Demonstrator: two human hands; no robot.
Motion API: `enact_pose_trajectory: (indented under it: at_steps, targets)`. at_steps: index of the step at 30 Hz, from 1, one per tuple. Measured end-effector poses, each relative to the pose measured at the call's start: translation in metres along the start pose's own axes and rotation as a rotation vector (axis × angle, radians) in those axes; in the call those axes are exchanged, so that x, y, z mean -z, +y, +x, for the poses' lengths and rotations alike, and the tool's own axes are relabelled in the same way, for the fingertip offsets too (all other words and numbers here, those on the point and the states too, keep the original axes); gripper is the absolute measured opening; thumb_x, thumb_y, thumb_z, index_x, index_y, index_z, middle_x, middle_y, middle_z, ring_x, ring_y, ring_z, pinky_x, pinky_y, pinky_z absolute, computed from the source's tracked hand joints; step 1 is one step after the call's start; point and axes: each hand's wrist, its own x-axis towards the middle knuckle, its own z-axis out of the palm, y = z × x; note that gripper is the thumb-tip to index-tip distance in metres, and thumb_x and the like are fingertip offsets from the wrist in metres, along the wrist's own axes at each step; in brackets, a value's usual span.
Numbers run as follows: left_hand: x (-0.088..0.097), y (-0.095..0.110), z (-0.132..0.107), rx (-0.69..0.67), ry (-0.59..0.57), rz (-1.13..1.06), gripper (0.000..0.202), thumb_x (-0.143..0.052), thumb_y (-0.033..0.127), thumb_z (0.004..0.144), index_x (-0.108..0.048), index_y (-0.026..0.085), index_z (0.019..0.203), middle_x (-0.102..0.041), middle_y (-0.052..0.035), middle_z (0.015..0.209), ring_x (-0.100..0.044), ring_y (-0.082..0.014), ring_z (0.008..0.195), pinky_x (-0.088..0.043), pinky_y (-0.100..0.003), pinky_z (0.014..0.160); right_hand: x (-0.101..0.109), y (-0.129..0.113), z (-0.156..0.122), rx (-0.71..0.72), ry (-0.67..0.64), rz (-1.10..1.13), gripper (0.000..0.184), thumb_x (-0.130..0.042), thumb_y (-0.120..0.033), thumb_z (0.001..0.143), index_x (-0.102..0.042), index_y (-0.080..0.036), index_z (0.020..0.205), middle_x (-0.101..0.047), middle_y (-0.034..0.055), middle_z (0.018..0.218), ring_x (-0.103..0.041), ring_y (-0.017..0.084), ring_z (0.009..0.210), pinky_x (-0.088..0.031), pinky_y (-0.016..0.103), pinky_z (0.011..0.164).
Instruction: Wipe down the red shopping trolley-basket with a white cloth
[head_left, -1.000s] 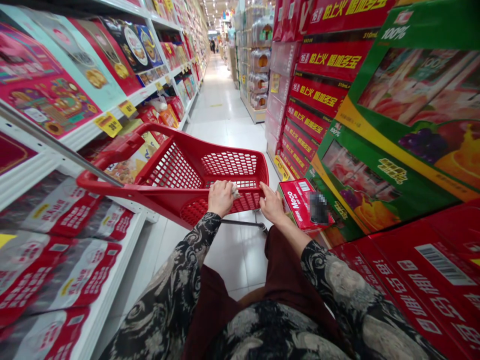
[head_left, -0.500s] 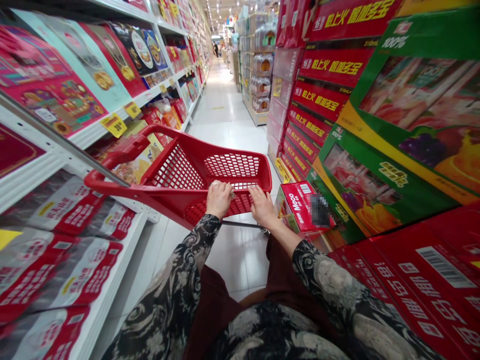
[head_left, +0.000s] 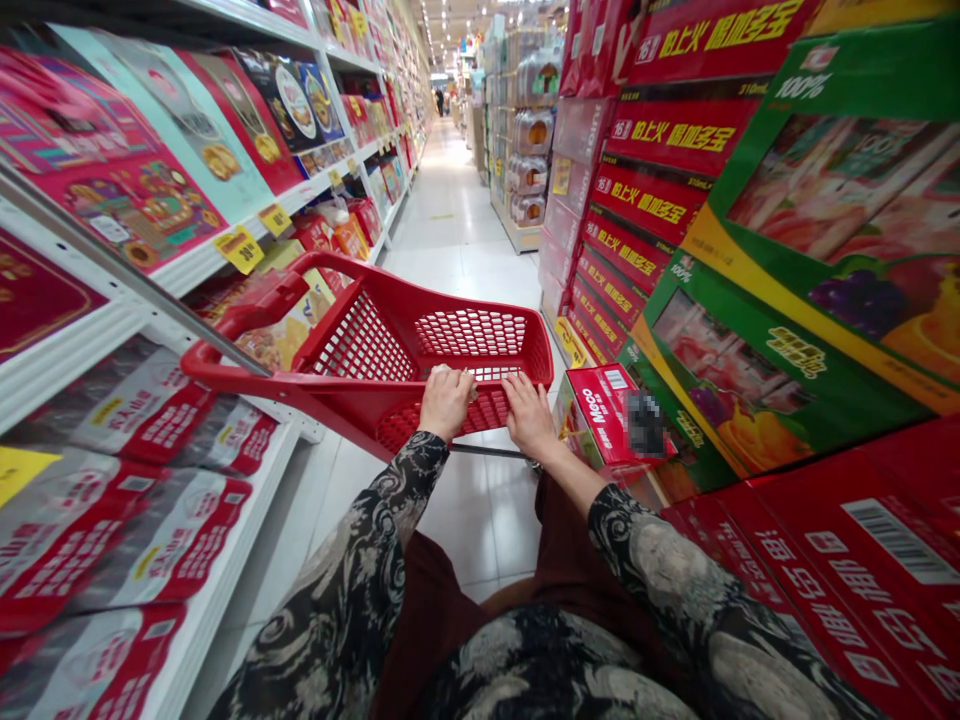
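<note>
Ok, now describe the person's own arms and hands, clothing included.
Both sleeves, left and right, are black with pale grey-beige swirling scrolls. The left reaches about the wrist; the right ends farther up, leaving some forearm bare. The left grip and right grip are human hands without gloves. No watch or bracelet shows.

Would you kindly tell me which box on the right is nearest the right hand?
The small red cardboard box marked Meco, just beside the right hand; the green fruit-printed boxes and red yellow-lettered cartons sit farther away.
</note>
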Motion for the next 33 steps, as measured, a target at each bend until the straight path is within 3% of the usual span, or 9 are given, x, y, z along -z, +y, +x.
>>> enact_pose_trajectory:
  at_steps: [5,9,13,18,21,27,29,33]
  targets:
    - [0.013,-0.028,-0.014,0.004,0.002,0.054,0.032,-0.033,0.029,0.092,-0.06,0.02,0.105,-0.062,-0.0111,0.096,-0.05,-0.0264,0.099,-0.037,-0.041,0.089,0.001,0.018,-0.003,0.032,0.018,-0.021,0.059,-0.041,-0.006,0.076,-0.042,-0.011,0.135,-0.038,0.0095,0.144,-0.026,0.025,0.137,-0.019,0.049,0.111]
    - [0.024,-0.048,-0.027,0.038,0.053,0.056,0.031,-0.034,0.03,0.092,-0.059,0.02,0.108,-0.062,-0.0117,0.103,-0.049,-0.0269,0.104,-0.037,-0.043,0.091,0.003,0.018,-0.002,0.015,0.03,-0.028,0.056,-0.042,-0.009,0.077,-0.044,-0.009,0.133,-0.04,0.0105,0.143,-0.027,0.025,0.136,-0.019,0.048,0.111]
    - [0.018,-0.033,-0.024,0.02,0.072,0.064,0.03,-0.037,0.027,0.091,-0.059,0.017,0.108,-0.062,-0.0124,0.101,-0.05,-0.026,0.103,-0.038,-0.044,0.093,0.004,0.0,0.001,-0.038,0.037,-0.053,0.055,-0.043,-0.012,0.078,-0.043,-0.009,0.134,-0.038,0.0125,0.144,-0.026,0.026,0.137,-0.015,0.052,0.111]
    - [0.002,-0.006,-0.012,-0.03,0.102,0.015,0.029,-0.038,0.026,0.091,-0.059,0.016,0.109,-0.063,-0.0121,0.099,-0.051,-0.0244,0.102,-0.036,-0.045,0.097,-0.001,-0.017,0.001,0.009,0.011,-0.068,0.056,-0.043,-0.012,0.078,-0.043,-0.008,0.134,-0.036,0.0129,0.145,-0.025,0.026,0.137,-0.014,0.051,0.111]
    - [0.005,-0.016,-0.017,-0.036,0.117,0.034,0.029,-0.038,0.026,0.092,-0.059,0.016,0.11,-0.063,-0.0118,0.102,-0.051,-0.0242,0.104,-0.037,-0.044,0.097,-0.003,-0.015,0.001,0.035,0.006,-0.064,0.057,-0.043,-0.011,0.078,-0.042,-0.009,0.135,-0.036,0.0117,0.145,-0.025,0.025,0.137,-0.015,0.051,0.111]
    - [0.029,-0.066,-0.04,0.024,0.117,0.111,0.03,-0.038,0.025,0.09,-0.059,0.016,0.11,-0.061,-0.0122,0.106,-0.049,-0.0259,0.106,-0.037,-0.045,0.096,-0.004,-0.013,0.002,0.027,-0.001,-0.035,0.058,-0.042,-0.011,0.078,-0.041,-0.012,0.135,-0.036,0.0099,0.146,-0.025,0.025,0.137,-0.012,0.052,0.111]
    - [0.031,-0.069,-0.041,0.043,0.116,0.106,0.03,-0.038,0.024,0.09,-0.06,0.016,0.109,-0.061,-0.0124,0.105,-0.05,-0.0262,0.105,-0.037,-0.045,0.096,-0.004,-0.016,0.002,0.02,-0.004,-0.026,0.059,-0.043,-0.011,0.077,-0.041,-0.01,0.136,-0.035,0.0104,0.146,-0.024,0.025,0.138,-0.012,0.052,0.111]
    - [0.026,-0.054,-0.036,0.05,0.104,0.105,0.03,-0.037,0.025,0.09,-0.06,0.015,0.107,-0.062,-0.0126,0.102,-0.05,-0.027,0.103,-0.037,-0.046,0.096,-0.003,-0.02,0.001,-0.007,-0.007,-0.017,0.059,-0.044,-0.012,0.076,-0.041,-0.009,0.136,-0.033,0.0114,0.146,-0.023,0.026,0.138,-0.013,0.051,0.111]
